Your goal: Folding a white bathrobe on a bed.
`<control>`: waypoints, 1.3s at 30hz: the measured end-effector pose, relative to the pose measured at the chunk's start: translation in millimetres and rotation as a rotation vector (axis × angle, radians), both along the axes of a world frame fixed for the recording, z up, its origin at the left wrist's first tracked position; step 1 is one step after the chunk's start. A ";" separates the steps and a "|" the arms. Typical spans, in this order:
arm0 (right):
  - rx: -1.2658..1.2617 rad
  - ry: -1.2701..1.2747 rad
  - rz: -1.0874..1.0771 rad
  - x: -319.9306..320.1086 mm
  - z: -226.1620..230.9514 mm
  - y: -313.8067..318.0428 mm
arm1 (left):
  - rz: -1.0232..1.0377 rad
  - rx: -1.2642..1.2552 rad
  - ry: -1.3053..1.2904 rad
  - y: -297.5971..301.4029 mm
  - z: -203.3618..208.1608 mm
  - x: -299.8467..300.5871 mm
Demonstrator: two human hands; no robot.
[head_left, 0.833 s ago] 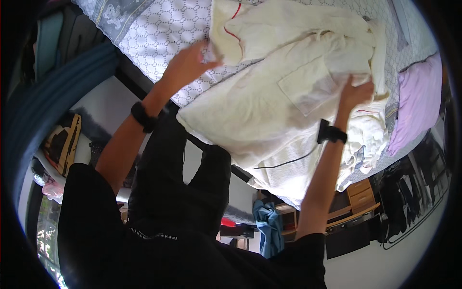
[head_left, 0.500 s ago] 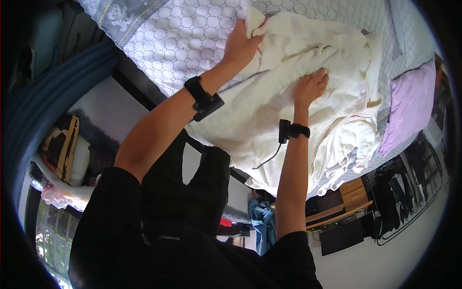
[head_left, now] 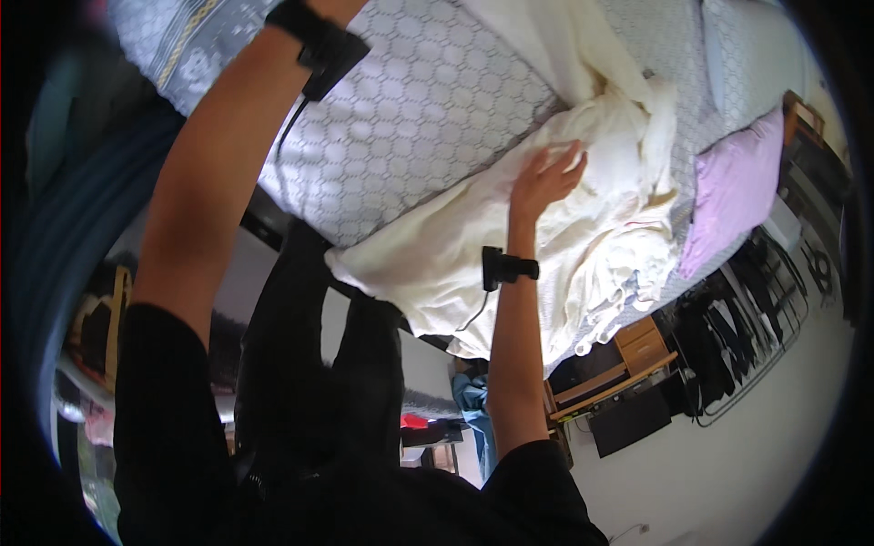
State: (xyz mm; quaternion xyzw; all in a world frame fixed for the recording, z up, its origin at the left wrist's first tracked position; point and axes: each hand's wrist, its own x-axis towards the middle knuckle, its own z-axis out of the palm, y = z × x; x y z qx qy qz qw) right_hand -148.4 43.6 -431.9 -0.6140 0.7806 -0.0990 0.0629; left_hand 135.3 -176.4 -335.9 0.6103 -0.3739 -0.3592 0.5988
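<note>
A rumpled cream cloth (head_left: 455,232), perhaps a thin blanket, lies over the patterned bed cover (head_left: 428,100). From the main heap, one length of it stretches up and out past the top edge of the picture. My right hand (head_left: 548,185) is over the middle of the cloth with its fingers apart, gripping nothing; I cannot tell whether it touches the fabric. My left forearm reaches up at the left, and the hand itself lies beyond the top edge. Each wrist wears a black strap with a small box and a thin cable.
At the right of the bed lie a lilac pillow (head_left: 733,196) and a pale pillow (head_left: 756,59). Past the bed's near right side stand a wooden drawer unit (head_left: 642,346) and a rack of dark clothes (head_left: 728,332). A blue curtain (head_left: 82,246) hangs at the left.
My left hand has moved up and left out of the picture. The cloth's far left part is pulled away, baring more bed cover. My right hand's fingers have spread.
</note>
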 end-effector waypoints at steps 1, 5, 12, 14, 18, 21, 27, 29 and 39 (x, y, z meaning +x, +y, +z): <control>-0.013 -0.008 -0.022 3.1 9.0 -8.1 | -0.060 -0.111 0.088 -15.0 -10.5 -10.4; -0.103 -0.184 0.107 9.9 28.8 -64.2 | -0.148 -0.095 -0.250 -31.0 -85.5 -23.7; 0.131 0.097 0.194 66.6 -5.4 -128.8 | -0.278 0.045 -1.061 77.3 -144.6 2.3; 0.129 0.054 0.154 55.2 1.6 -145.4 | -0.289 0.040 -0.995 76.9 -146.2 -6.3; -0.027 -0.016 0.224 66.4 17.3 -162.4 | -0.281 0.058 -1.014 77.8 -154.8 -3.5; 0.024 -0.070 0.189 90.4 26.9 -149.4 | -0.279 0.071 -0.985 78.1 -148.9 -2.0; 0.348 -0.051 0.290 111.6 25.9 -115.8 | -0.315 0.107 -0.953 77.4 -152.3 -7.2; 0.453 -0.096 0.425 95.9 28.4 -128.8 | -0.316 0.117 -0.966 78.9 -154.0 1.3; 0.489 -0.054 0.518 -27.2 22.5 -251.3 | -0.322 0.099 -0.927 77.8 -149.7 -3.1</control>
